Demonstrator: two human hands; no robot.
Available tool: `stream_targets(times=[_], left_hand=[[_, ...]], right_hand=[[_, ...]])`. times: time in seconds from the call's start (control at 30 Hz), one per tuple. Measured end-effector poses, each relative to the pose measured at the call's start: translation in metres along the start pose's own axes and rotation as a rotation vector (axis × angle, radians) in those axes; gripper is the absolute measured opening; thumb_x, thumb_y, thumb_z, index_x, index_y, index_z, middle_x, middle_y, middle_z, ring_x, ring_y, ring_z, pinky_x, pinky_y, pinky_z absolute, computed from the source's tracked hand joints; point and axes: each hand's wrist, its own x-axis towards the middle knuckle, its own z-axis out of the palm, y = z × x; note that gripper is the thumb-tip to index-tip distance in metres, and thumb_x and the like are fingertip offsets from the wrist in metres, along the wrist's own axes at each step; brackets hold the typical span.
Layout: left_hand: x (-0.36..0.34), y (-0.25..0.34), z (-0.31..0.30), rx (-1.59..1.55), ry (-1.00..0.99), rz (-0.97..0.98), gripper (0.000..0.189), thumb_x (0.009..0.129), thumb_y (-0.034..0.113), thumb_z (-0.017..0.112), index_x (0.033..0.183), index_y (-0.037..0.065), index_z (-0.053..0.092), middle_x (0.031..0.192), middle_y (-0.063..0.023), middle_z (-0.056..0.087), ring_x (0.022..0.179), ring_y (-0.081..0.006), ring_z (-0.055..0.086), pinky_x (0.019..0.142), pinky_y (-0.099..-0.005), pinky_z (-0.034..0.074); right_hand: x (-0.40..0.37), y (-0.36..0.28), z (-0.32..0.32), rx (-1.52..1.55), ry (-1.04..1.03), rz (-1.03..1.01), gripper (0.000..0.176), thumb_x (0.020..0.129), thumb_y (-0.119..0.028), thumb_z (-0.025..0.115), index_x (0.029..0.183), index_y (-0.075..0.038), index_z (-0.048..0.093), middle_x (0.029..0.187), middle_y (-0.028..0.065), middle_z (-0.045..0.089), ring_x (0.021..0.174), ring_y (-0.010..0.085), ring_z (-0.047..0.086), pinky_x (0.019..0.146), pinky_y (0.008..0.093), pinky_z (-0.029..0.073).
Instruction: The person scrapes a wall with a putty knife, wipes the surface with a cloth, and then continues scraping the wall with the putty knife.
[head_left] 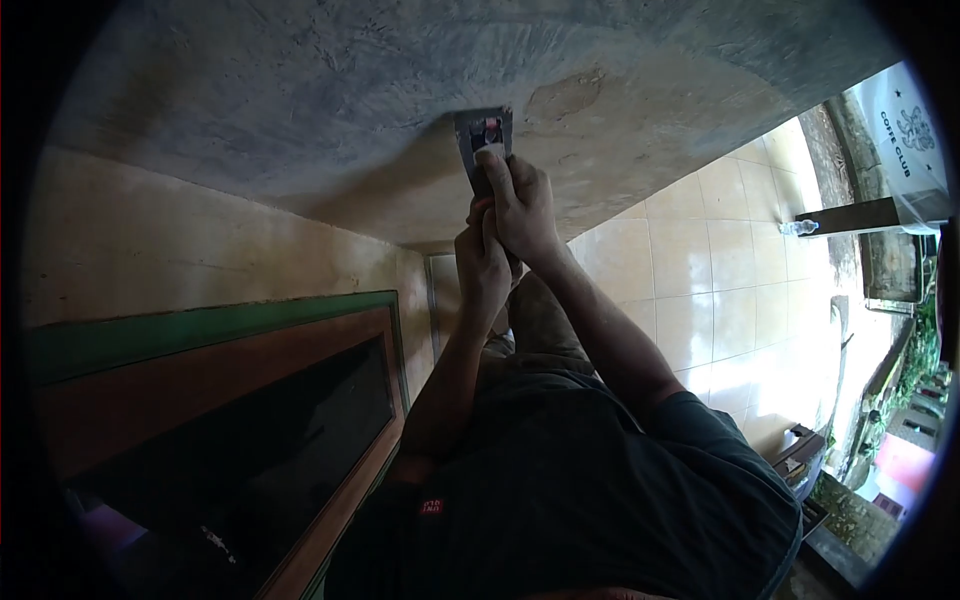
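Observation:
A scraper [466,140] with a flat, dark metal blade rests against the patchy grey and tan wall [330,90]. My right hand [528,210] is wrapped round the scraper near the base of its blade, with the thumb laid along it. Just below, my left hand [483,268] is closed round the lower part of the handle, touching the right hand. Most of the handle is hidden by my fingers. To the right of the blade, a brownish rough patch [565,92] marks the wall.
A window with a wooden frame [230,385] and green border [250,335] lies at left. Pale floor tiles [690,250] stretch to the right, where a clear plastic bottle [798,228] lies near a ledge. A white printed banner [905,140] hangs at the upper right.

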Motion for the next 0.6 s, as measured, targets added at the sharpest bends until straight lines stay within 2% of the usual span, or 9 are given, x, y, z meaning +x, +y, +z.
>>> stream_targets(times=[0.17,0.23,0.37,0.47,0.6], left_hand=[[-0.006,0.001,0.000,0.001,-0.040,-0.018,0.031,0.099,0.028,0.035,0.106,0.004,0.052,0.047,0.0025,0.040,0.033,-0.0051,0.037,0.031,-0.0221,0.025],[-0.008,-0.002,-0.002,-0.049,-0.026,-0.067,0.031,0.099,0.029,0.034,0.105,0.004,0.051,0.045,0.0024,0.038,0.031,-0.0057,0.035,0.030,-0.0225,0.024],[-0.007,-0.008,-0.006,-0.045,-0.043,-0.055,0.031,0.100,0.030,0.033,0.105,0.004,0.050,0.044,0.0020,0.038,0.031,-0.0057,0.035,0.029,-0.0223,0.024],[-0.007,-0.008,-0.006,-0.035,-0.049,-0.116,0.031,0.100,0.030,0.033,0.108,0.004,0.048,0.044,0.0019,0.037,0.030,-0.0058,0.034,0.029,-0.0223,0.024],[0.002,-0.014,-0.011,-0.132,-0.151,-0.110,0.032,0.100,0.030,0.032,0.112,0.004,0.045,0.045,0.0018,0.037,0.030,-0.0061,0.033,0.029,-0.0226,0.023]], right_hand=[[-0.007,0.006,0.000,-0.026,-0.003,0.041,0.033,0.094,-0.027,0.048,0.089,0.004,0.061,0.061,0.0183,0.055,0.054,0.0205,0.055,0.052,0.0345,0.043],[-0.009,0.012,0.005,-0.075,0.046,0.001,0.033,0.095,-0.027,0.049,0.088,0.003,0.062,0.059,0.0068,0.055,0.052,0.0099,0.054,0.047,0.0274,0.043],[-0.010,0.010,0.002,-0.126,0.019,0.008,0.034,0.095,-0.028,0.050,0.088,0.003,0.062,0.059,0.0069,0.056,0.051,0.0113,0.055,0.047,0.0273,0.043],[-0.012,0.009,0.001,-0.050,0.017,0.103,0.034,0.094,-0.028,0.050,0.086,0.004,0.062,0.058,0.0084,0.056,0.053,0.0123,0.053,0.048,0.0288,0.041],[-0.009,0.004,0.000,-0.064,0.017,0.034,0.036,0.094,-0.028,0.050,0.085,0.005,0.061,0.056,0.0107,0.055,0.051,0.0136,0.055,0.047,0.0298,0.042]])
